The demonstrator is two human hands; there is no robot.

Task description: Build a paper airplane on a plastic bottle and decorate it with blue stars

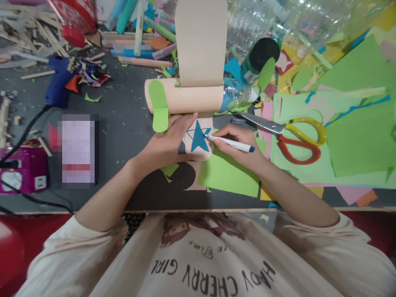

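My right hand [236,142] is closed on a white marker [232,143] with a blue end. The marker's tip touches the right arm of a blue star [198,138] on a rounded beige paper flap [202,156]; part of the star is only outlined. My left hand [171,138] holds the flap's left side, fingers along the top and thumb near the bottom. Just above lies a bottle [236,95] wrapped in a beige paper tube [194,99], with a green paper strip [160,119] at its left end. A tall beige paper panel [201,41] extends upward from the tube.
Scissors [284,132] lie open on green paper sheets [359,152] at right. A blue glue gun [58,80], a purple box [27,169] and a blurred-out object [78,150] are at left. Several markers [139,45], a dark-capped jar [260,57] and clear plastic [287,24] are farther back.
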